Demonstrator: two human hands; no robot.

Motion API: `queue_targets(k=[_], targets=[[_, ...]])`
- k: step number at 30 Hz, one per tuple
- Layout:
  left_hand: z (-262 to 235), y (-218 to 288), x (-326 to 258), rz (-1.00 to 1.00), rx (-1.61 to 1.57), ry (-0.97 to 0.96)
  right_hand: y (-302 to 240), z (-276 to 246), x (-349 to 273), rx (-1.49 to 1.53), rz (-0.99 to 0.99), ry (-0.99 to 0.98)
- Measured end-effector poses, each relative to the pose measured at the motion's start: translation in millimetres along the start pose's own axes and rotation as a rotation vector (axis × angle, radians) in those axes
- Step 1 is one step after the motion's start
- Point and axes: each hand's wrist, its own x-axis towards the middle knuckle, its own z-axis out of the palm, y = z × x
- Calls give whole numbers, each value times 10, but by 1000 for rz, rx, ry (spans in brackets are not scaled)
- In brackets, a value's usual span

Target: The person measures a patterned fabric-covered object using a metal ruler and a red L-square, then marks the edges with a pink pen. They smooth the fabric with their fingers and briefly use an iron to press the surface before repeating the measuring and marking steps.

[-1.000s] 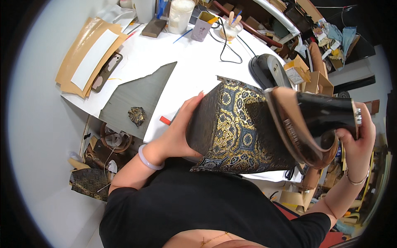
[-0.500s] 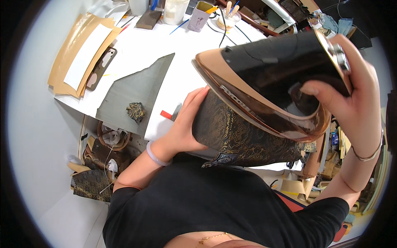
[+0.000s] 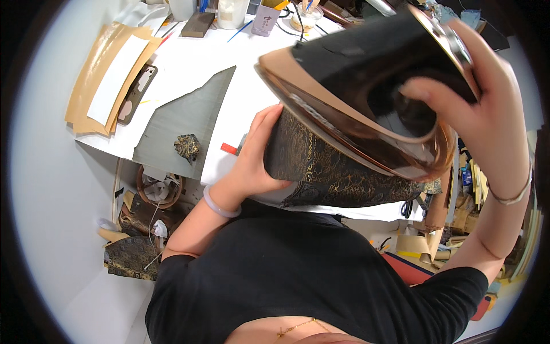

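Note:
My right hand (image 3: 484,97) is wrapped round a black and copper iron (image 3: 361,66), tilted with its pointed tip toward the left. Below the iron lies black brocade fabric (image 3: 349,192) with a gold pattern, spread over something shaped like a curved block or board. The iron hides much of it, and I cannot tell whether the soleplate touches the cloth. My left hand (image 3: 258,155) grips the left end of this covered piece, thumb at the near side and fingers over the far side.
On the white table (image 3: 189,57) lie a grey sheet (image 3: 183,117) with a crumpled brocade scrap (image 3: 187,148), a phone (image 3: 137,94), and brown papers (image 3: 86,86). A red-ended tool (image 3: 228,149) rests beside my left hand. Cups stand at the back. A waste basket (image 3: 141,186) is below, left.
The iron has shifted slightly left and up in the picture, along with my right hand. The loose fabric corner that stuck out toward me no longer shows. My left hand keeps its grip.

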Motion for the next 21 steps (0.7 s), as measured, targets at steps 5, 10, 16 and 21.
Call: queue_targets(k=[5,10,16,21], targets=[[31,-39,-71,-134,-170,-22,-116,16,-159,66,-13,11],[73,-50,-180,-357,-306,3,-166,23,-12,5,-142,13],[91,-52,-167,-504,-513,31,-209,-54,35,-26,-138,30],[63,-39,-25,-158,-234,-7,-217,-38,-150,-25,-80,47]])
